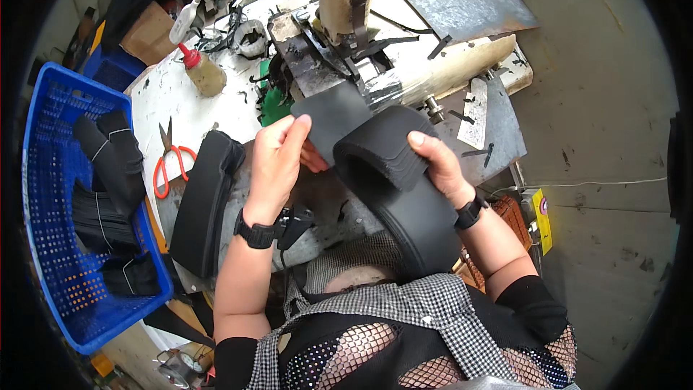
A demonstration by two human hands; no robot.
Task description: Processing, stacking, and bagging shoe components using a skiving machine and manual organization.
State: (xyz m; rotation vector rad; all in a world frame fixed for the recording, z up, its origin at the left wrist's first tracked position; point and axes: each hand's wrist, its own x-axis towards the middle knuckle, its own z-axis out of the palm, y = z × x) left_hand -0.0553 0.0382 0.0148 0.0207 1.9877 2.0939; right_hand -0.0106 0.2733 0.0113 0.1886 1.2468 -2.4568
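Note:
My right hand (pixel 442 162) grips a thick stack of black flexible sheets (pixel 382 148), bent over into a curve with its far edges fanned. The stack's lower part hangs down toward my apron. My left hand (pixel 278 159) is closed, thumb on top, on the near-left edge of a single flat black sheet (pixel 333 114). That sheet lies between the stack and the bed of a cream-coloured machine (pixel 346 0), its far corner close to the machine's working area. The fingers of my right hand behind the stack are hidden.
A blue plastic basket (pixel 68 303) with tied black bundles stands at the left. On the white table are red-handled scissors (pixel 172 155), another black stack (pixel 206 202), and a bottle with a red cap (pixel 202 72). Black scraps lie around the machine. A metal sheet (pixel 462 0) is behind.

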